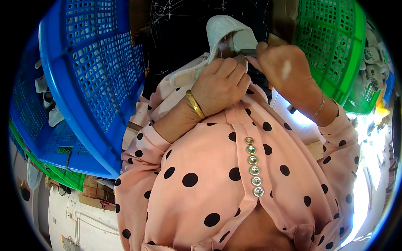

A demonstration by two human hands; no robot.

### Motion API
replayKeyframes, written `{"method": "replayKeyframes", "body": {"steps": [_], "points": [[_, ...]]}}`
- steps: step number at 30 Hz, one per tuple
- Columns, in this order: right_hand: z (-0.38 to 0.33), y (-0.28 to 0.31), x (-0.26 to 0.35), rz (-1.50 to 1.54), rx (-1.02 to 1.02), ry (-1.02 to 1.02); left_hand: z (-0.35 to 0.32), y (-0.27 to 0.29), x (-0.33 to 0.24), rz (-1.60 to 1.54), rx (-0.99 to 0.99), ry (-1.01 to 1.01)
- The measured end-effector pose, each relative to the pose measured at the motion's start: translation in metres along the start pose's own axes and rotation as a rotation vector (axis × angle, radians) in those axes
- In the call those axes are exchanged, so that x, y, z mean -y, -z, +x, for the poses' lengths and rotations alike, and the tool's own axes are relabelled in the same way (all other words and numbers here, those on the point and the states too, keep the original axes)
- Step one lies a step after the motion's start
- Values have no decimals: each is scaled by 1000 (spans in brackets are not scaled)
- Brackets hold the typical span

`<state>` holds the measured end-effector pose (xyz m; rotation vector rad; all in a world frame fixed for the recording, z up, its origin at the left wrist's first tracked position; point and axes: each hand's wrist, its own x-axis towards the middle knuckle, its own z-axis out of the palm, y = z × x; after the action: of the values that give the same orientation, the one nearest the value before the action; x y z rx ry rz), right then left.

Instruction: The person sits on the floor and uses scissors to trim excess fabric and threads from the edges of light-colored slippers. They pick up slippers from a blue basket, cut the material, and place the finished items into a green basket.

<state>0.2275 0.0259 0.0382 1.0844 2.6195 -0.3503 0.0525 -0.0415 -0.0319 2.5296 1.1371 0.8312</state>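
A pale, off-white shoe [230, 33] is held up in front of my chest, its opening facing me. A strap with a beige, fuzzy-looking patch [183, 78] hangs off its left side. My left hand [221, 83] is closed on the shoe's near edge, knuckles up, with a gold bangle on the wrist. At the right of the opening, my right hand [287, 62] is bent inward with fingers curled. A dark grey sliver [248, 52] shows between the two hands; I cannot tell what it is. The right fingertips are mostly hidden.
A tall blue plastic basket [100, 79] stands close on my left, with pale shoes [54, 115] beyond its rim. On the right is a green basket [326, 46], with several pale shoe pieces [372, 62] behind it. Loose white threads [165, 10] lie on dark cloth ahead.
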Motion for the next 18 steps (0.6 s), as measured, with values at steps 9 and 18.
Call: {"method": "replayKeyframes", "body": {"steps": [9,18], "points": [[-2,-21,-5,25,-128,79,-4,0,-1,-11,31,12],[-11,-3,-2,-16,-42,-100,-7,6,0,-37,19,54]]}}
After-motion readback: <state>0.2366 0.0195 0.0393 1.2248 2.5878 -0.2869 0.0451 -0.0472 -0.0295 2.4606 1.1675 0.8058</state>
